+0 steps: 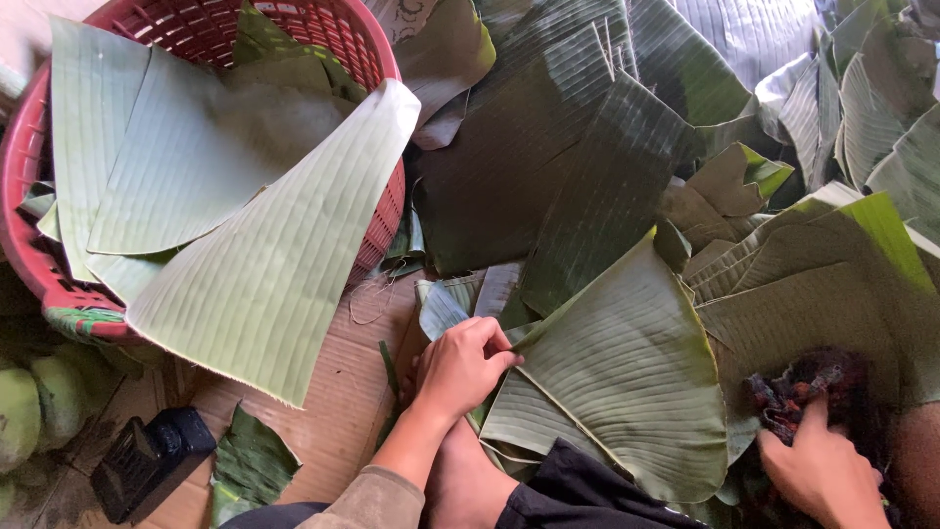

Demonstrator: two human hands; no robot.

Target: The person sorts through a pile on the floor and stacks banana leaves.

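Observation:
My left hand [460,367] grips the left edge of a large pale-green banana leaf piece [622,377] that lies across my lap. At the lower right, my right hand [821,470] is closed on a dark, multicoloured rag [798,387], which rests against the right edge of that leaf. More dark green leaf pieces [558,167] are piled beyond both hands.
A red plastic basket [24,186] at the upper left holds several cut leaf pieces [245,235] that hang over its rim. A black box-like object [147,460] and a leaf scrap [250,465] lie on brown cardboard [338,392]. Green fruit [34,407] sits at the far left.

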